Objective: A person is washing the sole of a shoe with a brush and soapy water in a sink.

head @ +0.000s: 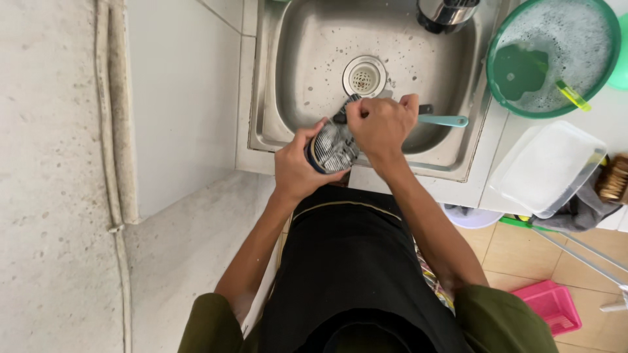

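1. Head view, hands: the left hand (297,163) is wrapped around a round dark-rimmed grille piece (332,148) with pale slats, held over the near edge of the steel sink (288,72). The right hand (383,124) is closed around a brush with a teal handle (445,121) — its head presses on the grille's top edge, and the handle sticks out to the right.
2. Head view, sink: the drain strainer (364,77) lies just beyond the hands, and a metal tap (446,13) stands at the far rim.
3. Head view, counter to the right: a green basin of soapy water (556,55), with a clear plastic container (546,167) nearer — well apart from the hands.
4. Head view, floor: a pink basket (553,304) at lower right.
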